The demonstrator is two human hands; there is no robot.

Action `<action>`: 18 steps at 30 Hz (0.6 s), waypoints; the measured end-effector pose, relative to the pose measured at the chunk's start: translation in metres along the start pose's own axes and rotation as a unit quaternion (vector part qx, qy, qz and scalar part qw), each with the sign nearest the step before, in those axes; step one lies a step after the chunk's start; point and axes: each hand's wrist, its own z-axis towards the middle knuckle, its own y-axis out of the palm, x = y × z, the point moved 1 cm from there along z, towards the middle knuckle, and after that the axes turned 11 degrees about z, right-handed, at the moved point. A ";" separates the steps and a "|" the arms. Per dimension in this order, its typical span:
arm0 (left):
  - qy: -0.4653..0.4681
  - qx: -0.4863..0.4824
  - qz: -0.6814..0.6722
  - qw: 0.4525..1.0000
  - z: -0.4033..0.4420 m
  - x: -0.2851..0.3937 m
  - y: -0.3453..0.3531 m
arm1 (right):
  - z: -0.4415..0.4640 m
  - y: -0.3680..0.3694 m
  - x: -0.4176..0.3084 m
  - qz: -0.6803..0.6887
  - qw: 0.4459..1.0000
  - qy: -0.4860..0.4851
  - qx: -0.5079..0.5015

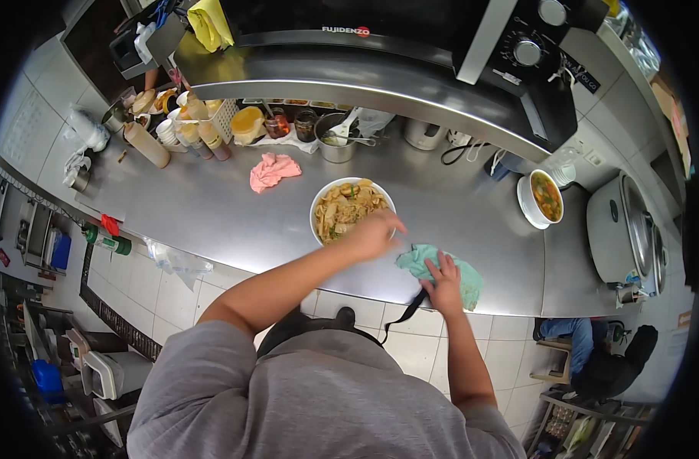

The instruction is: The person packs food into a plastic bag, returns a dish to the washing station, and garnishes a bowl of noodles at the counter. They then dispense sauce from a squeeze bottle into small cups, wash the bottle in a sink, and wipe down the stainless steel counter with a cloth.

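Note:
A white bowl [316,222] full of noodles [349,205] with bits of green sits on the steel counter in front of me. My left hand [371,236] is over the bowl's near right rim, fingers partly stretched to the right; I see nothing held in it. To the right, a crumpled green cloth [470,283] lies by the counter's front edge. My right hand [443,283] rests on this cloth with its fingers spread. A black strap [405,312] hangs down beside that hand.
A pink cloth [273,172], a metal pot [337,149] with utensils and several sauce bottles [146,144] stand toward the back. At right are a soup bowl [547,199] and a large cooker [611,229]. A microwave [349,57] sits on the overhead shelf. Someone sits [594,359] at lower right.

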 end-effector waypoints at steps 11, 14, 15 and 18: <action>-0.139 0.068 0.126 0.980 0.023 -0.139 -0.058 | 0.267 0.081 -0.006 0.171 0.974 0.127 -0.072; -0.146 -0.058 0.199 0.967 0.050 -0.136 -0.047 | 0.276 0.085 -0.010 0.066 0.978 0.121 -0.155; -0.135 -0.070 0.188 0.970 0.050 -0.133 -0.047 | 0.275 0.090 -0.002 0.127 0.974 0.133 -0.134; -0.072 -0.101 0.181 0.976 0.042 -0.127 -0.057 | 0.276 0.078 -0.012 0.238 0.954 0.147 -0.109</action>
